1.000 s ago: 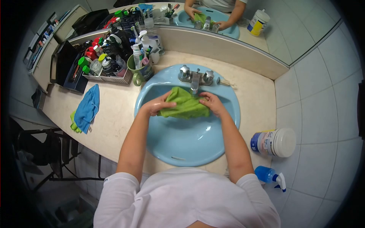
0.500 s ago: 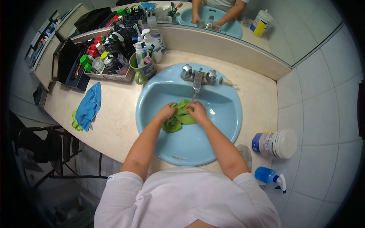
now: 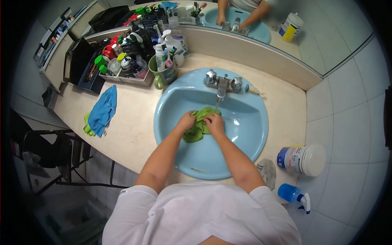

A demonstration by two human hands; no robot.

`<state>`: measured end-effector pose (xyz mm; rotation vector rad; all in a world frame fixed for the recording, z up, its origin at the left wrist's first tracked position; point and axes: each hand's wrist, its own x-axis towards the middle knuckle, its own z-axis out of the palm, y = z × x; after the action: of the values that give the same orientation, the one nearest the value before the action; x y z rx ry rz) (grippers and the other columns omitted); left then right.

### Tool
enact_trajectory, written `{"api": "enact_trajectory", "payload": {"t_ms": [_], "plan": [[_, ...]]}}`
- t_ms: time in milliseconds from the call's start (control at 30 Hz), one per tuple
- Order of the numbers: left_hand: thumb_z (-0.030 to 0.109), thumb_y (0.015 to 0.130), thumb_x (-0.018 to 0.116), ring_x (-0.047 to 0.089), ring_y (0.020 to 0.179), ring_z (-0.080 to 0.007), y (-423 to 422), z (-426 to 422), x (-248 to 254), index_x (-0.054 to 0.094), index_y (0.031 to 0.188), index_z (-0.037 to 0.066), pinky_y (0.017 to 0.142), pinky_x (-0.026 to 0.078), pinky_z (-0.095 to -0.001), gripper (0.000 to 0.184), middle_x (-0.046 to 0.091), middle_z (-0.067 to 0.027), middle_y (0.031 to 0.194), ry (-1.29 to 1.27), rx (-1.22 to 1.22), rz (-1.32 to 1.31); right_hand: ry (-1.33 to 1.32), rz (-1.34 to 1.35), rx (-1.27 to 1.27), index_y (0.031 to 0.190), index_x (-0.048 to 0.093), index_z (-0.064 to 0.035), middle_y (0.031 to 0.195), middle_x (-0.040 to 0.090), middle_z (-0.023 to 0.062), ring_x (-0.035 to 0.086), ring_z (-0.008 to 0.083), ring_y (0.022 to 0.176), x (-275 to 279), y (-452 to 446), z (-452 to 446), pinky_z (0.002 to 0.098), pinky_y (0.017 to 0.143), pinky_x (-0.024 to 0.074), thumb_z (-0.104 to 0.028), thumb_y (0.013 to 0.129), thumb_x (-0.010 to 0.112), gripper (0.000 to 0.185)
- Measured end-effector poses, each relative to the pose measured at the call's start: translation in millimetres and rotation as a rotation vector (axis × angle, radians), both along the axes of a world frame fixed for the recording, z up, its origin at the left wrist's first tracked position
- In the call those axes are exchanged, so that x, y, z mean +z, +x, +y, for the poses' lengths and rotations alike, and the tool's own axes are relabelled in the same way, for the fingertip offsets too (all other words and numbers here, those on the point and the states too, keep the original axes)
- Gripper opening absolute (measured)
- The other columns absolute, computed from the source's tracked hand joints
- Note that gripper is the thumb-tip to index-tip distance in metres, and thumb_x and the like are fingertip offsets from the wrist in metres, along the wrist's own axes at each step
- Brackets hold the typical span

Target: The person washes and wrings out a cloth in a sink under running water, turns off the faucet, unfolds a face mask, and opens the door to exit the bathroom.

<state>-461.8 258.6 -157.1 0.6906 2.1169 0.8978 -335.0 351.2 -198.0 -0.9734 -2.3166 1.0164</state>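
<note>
A wet-looking green cloth [image 3: 196,132] hangs bunched between my hands inside the light-blue sink [image 3: 163,141]. My left hand [image 3: 187,121] is closed on its left edge. On its right side, the fingers of my right hand [image 3: 214,123] pinch the cloth. Just above them is the chrome faucet [image 3: 221,89], with a thin stream of water running from its spout close to the cloth. Parts of the fingertips are hidden in the folds.
Left on the counter lie a blue cloth [image 3: 104,111] and another green cloth [image 3: 87,125]. Behind are a green mug [image 3: 160,77] with toothbrushes and a basket [image 3: 134,81] of bottles. At right stand a white tub [image 3: 304,159], a blue spray bottle [image 3: 289,192] and a grey crumpled cloth [image 3: 267,173].
The whole view has shifted, so the scene sits slightly further right. My right hand has moved a little inward over the green cloth, which is bunched closer together.
</note>
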Motion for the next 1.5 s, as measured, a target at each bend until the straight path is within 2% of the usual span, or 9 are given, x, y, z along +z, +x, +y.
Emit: {"api": "enact_trajectory", "payload": {"t_ms": [333, 533, 733, 867, 933, 1100, 1233, 1333, 1500], "plan": [[0.019, 0.086, 0.048, 0.057, 0.080, -0.0152, -2, 15, 67, 0.052, 0.112, 0.001, 0.070, 0.045, -0.0270, 0.032, 0.060, -0.0089, 0.093, 0.235, 0.112, -0.357, -0.371, 0.082, -0.264, 0.073, 0.064, -0.0032, 0.067, 0.062, 0.0113, 0.059, 0.0196, 0.060, 9, -1, 44, 0.0300, 0.058, 0.0455, -0.020, 0.069, 0.068, 0.017], [0.020, 0.087, 0.047, 0.057, 0.079, -0.0137, 8, 17, 117, 0.052, 0.112, 0.001, 0.070, 0.046, -0.0265, 0.031, 0.060, -0.0075, 0.093, 0.334, 0.089, -0.460, -0.321, -0.144, -0.140, 0.105, 0.056, -0.0083, 0.107, 0.054, 0.0186, 0.057, 0.0291, 0.088, 15, -5, 53, 0.0334, 0.074, 0.0455, -0.016, 0.064, 0.069, 0.043], [0.024, 0.088, 0.045, 0.059, 0.080, -0.0175, 6, 17, 115, 0.049, 0.112, 0.003, 0.071, 0.048, -0.0290, 0.033, 0.059, -0.0088, 0.095, 0.491, 0.065, -0.689, -0.718, 0.227, 0.468, 0.126, 0.036, -0.0091, 0.127, 0.037, 0.0118, 0.038, 0.0233, 0.115, 57, -2, 31, 0.0307, 0.095, 0.0309, -0.017, 0.066, 0.067, 0.067], [0.027, 0.088, 0.043, 0.058, 0.084, -0.0180, 9, 24, 111, 0.052, 0.107, 0.003, 0.076, 0.047, -0.0293, 0.032, 0.058, -0.0091, 0.098, 0.509, 0.060, -0.724, -1.052, -0.013, 0.340, 0.121, 0.041, -0.0070, 0.117, 0.048, 0.0077, 0.048, 0.0166, 0.101, 35, -20, 37, 0.0298, 0.084, 0.0382, -0.032, 0.081, 0.049, 0.048], [0.027, 0.088, 0.043, 0.057, 0.086, -0.0167, 6, 20, 109, 0.054, 0.104, 0.003, 0.077, 0.046, -0.0286, 0.031, 0.059, -0.0077, 0.096, 0.516, 0.153, -0.688, -1.211, 0.204, 0.146, 0.118, 0.041, -0.0030, 0.112, 0.050, 0.0087, 0.050, 0.0177, 0.098, 26, -9, 45, 0.0301, 0.082, 0.0396, -0.021, 0.083, 0.047, 0.040], [0.035, 0.087, 0.045, 0.054, 0.091, -0.0197, 10, 13, 65, 0.047, 0.112, 0.004, 0.079, 0.044, -0.0334, 0.040, 0.055, -0.0092, 0.104, 0.375, 0.384, -0.615, -0.979, 0.655, -0.048, 0.119, 0.036, -0.0017, 0.108, 0.049, 0.0113, 0.051, 0.0235, 0.097, 35, -2, 51, 0.0350, 0.082, 0.0432, -0.006, 0.080, 0.043, 0.040], [0.049, 0.084, 0.043, 0.054, 0.094, -0.0209, 37, 13, 76, 0.050, 0.107, 0.005, 0.078, 0.045, -0.0349, 0.050, 0.056, -0.0111, 0.100, 0.278, 0.336, -1.329, -0.634, 0.656, -0.012, 0.121, 0.031, -0.0034, 0.112, 0.044, 0.0114, 0.049, 0.0210, 0.095, 51, -3, 30, 0.0315, 0.079, 0.0432, 0.002, 0.075, 0.039, 0.046], [0.048, 0.086, 0.040, 0.056, 0.091, -0.0226, 43, 26, 55, 0.049, 0.107, 0.003, 0.077, 0.046, -0.0358, 0.050, 0.057, -0.0121, 0.099, 0.551, 0.353, -1.466, -0.843, 0.572, -0.016, 0.122, 0.029, -0.0079, 0.113, 0.042, 0.0111, 0.047, 0.0212, 0.098, 70, 3, 5, 0.0295, 0.079, 0.0420, -0.001, 0.076, 0.038, 0.047], [0.039, 0.089, 0.037, 0.059, 0.080, -0.0235, 46, 63, 2, 0.051, 0.101, 0.002, 0.073, 0.048, -0.0357, 0.042, 0.058, -0.0111, 0.093, 0.588, 0.472, -1.248, -0.559, 0.724, -0.093, 0.124, 0.030, -0.0072, 0.116, 0.041, 0.0120, 0.041, 0.0216, 0.107, 51, 12, -3, 0.0307, 0.087, 0.0366, -0.010, 0.079, 0.048, 0.048]]}}
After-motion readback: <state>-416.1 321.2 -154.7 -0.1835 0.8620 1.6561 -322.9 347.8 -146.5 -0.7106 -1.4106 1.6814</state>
